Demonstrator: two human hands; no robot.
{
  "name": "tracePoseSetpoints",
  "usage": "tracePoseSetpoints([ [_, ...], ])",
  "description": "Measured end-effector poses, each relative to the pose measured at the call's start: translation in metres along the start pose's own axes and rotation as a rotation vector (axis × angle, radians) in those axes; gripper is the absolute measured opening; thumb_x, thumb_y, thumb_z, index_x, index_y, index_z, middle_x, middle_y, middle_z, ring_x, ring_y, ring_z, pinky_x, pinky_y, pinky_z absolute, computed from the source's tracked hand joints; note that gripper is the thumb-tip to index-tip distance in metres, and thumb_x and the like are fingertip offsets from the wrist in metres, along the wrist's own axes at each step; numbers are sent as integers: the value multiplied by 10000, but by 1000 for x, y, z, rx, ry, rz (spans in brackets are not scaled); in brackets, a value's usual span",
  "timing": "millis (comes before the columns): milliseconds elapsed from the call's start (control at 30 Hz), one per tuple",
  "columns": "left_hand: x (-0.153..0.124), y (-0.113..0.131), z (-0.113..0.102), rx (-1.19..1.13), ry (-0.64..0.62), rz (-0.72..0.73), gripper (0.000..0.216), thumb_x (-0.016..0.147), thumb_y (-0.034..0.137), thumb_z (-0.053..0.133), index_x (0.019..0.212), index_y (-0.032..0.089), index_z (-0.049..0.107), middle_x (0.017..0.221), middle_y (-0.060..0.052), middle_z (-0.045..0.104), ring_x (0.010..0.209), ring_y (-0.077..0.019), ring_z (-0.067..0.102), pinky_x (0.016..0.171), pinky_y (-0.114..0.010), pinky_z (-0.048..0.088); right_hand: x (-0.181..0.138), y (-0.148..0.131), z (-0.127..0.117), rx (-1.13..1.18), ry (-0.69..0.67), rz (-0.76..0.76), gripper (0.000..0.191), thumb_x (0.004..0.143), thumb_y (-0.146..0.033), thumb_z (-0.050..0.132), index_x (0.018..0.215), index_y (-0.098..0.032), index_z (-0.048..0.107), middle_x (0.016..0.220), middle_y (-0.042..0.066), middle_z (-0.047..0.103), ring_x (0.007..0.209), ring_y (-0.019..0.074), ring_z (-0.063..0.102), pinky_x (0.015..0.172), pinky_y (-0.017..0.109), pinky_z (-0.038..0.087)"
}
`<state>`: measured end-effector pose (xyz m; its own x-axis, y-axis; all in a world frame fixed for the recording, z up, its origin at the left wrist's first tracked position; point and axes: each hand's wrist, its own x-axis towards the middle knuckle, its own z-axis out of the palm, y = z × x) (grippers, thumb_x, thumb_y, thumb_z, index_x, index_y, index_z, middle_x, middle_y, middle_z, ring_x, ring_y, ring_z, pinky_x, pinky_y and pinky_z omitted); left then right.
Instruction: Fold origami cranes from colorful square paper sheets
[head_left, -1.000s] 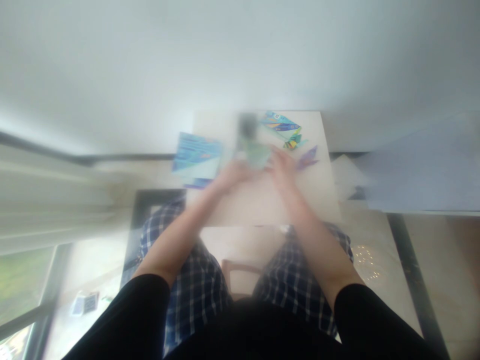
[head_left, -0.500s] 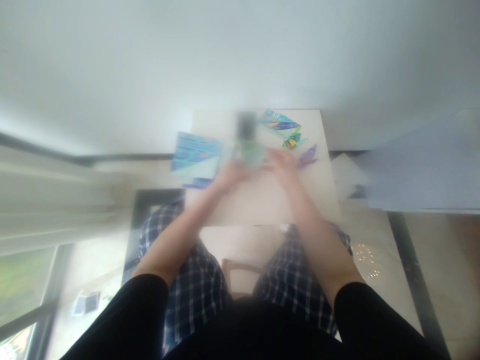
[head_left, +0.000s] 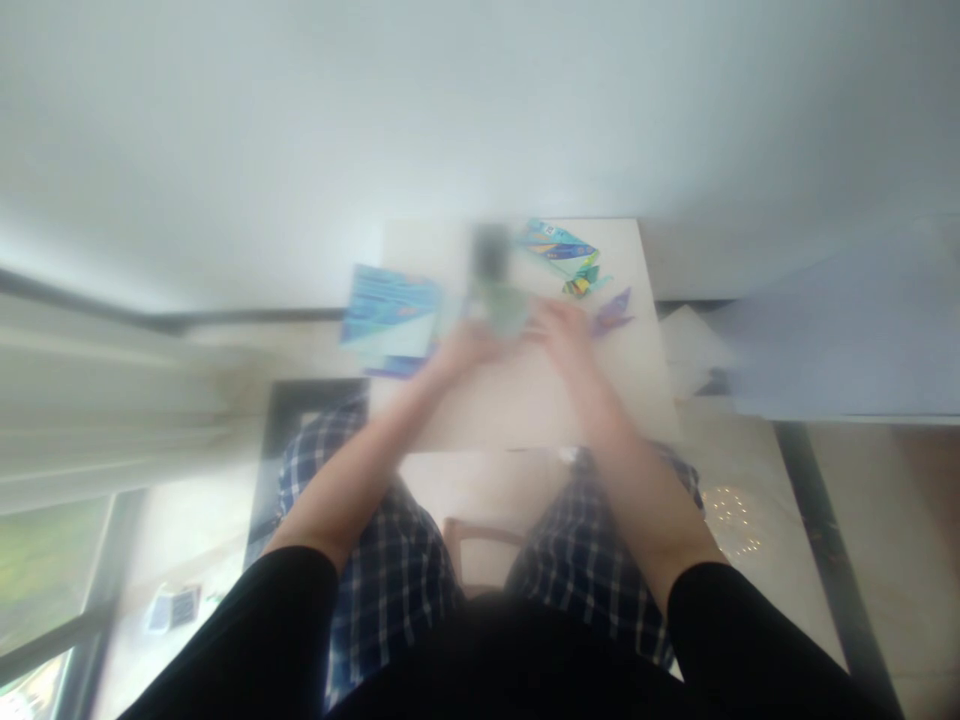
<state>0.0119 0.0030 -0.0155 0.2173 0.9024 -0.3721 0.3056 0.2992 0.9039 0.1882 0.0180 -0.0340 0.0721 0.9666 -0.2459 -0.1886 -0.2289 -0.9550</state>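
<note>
The whole view is blurred. My left hand [head_left: 465, 350] and my right hand [head_left: 566, 335] meet over a small pale table [head_left: 525, 410], both touching a pale green sheet of paper [head_left: 502, 305]. Whether the fingers pinch it or only press on it is smeared. A dark small object [head_left: 491, 250] stands just behind the paper. A purple folded paper shape [head_left: 613, 312] lies right of my right hand.
A blue booklet [head_left: 390, 320] lies at the table's left edge. Colourful folded papers [head_left: 566, 255] sit at the far right corner. A white wall rises behind. A pale surface with white sheets [head_left: 825, 340] is to the right, a window at lower left.
Both hands stay at the green paper with only slight shifts. The paper looks a little smaller and nearer the dark object than one second ago.
</note>
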Motion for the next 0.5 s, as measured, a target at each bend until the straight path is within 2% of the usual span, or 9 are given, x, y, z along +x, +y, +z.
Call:
tracePoseSetpoints([
  [233,-4,6,-2,10,7,-16,279,644,293,829,829,139,687,616,-25,655,733,-197,670,666,-260,538,2,1,-3,-14,-8,-8,520,525,-609,800,808,-178,725,706,6,718,700,170,702,674,326,615],
  [500,-2,-1,0,-1,-2,-3,271,658,272,816,860,134,700,739,-63,711,790,-204,680,671,-254,536,-1,-1,0,-11,44,-34,459,537,-560,807,783,-179,732,767,20,745,750,182,708,691,337,616],
])
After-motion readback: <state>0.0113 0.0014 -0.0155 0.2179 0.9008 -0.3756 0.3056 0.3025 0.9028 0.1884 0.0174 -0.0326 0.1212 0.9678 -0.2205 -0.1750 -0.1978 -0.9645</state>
